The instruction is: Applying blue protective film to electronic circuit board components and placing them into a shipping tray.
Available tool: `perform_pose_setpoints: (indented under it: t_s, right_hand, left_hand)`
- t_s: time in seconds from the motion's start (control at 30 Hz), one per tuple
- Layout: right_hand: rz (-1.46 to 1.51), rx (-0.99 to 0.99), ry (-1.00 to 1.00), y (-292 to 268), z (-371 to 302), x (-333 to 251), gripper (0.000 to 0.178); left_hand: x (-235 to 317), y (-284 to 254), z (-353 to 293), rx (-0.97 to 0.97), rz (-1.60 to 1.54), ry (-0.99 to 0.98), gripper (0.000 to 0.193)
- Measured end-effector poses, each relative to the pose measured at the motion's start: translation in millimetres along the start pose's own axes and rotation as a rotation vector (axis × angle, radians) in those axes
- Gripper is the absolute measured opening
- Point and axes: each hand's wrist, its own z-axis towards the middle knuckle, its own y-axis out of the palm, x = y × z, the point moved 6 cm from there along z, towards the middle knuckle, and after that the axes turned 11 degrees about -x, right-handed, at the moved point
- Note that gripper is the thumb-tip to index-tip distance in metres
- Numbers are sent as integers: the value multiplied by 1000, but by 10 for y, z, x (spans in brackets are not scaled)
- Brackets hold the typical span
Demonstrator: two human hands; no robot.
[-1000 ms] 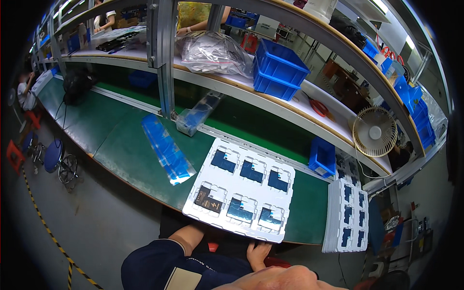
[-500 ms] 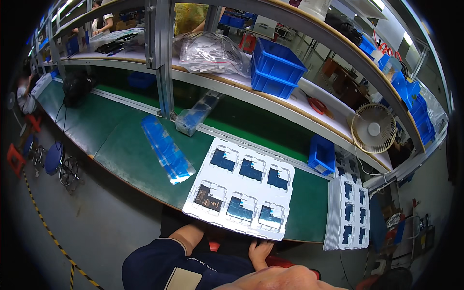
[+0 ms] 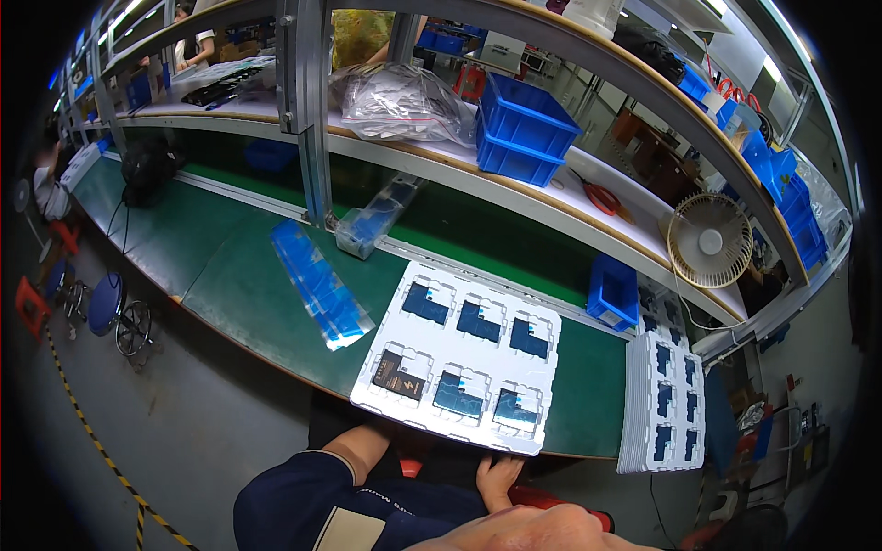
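Note:
A white molded tray (image 3: pixel 474 361) lies at the table's front edge in front of me. Its pockets hold several flat, dark pieces that look like battery packs, such as a dark blue one with a glossy face (image 3: pixel 458 395). In the near left pocket sits a black pack with orange markings (image 3: pixel 398 376). My right hand (image 3: pixel 499 476) is low at the tray's near edge; its fingertips are hidden there, so its grip does not show. Of my left arm only the sleeve and forearm (image 3: pixel 365 448) appear; the hand is out of sight below the table edge.
Blue film strips (image 3: pixel 317 283) lie left of the tray on the green table (image 3: pixel 234 289). A stack of similar white trays (image 3: pixel 634 404) stands at the right, near a blue bin (image 3: pixel 613 292). Above runs a shelf with blue crates (image 3: pixel 522 129), scissors (image 3: pixel 602 197) and a fan (image 3: pixel 710 241).

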Motion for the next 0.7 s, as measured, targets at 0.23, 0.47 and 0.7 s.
perform_pose_setpoints:
  t_s: [0.23,0.47,0.7]
  right_hand:
    - [-27,-15,-69,5,26,-43,58]
    - [-74,-41,3,-20,33,-43,56]
    - [-103,-357,-192,-139,88,-631,61]
  left_hand:
    - [103,31,-167,30,-101,-21,49]
    - [238,237,-1205,183,-273,-180,50]
    - [2301,-565,-2110,-253,-495,97,31]
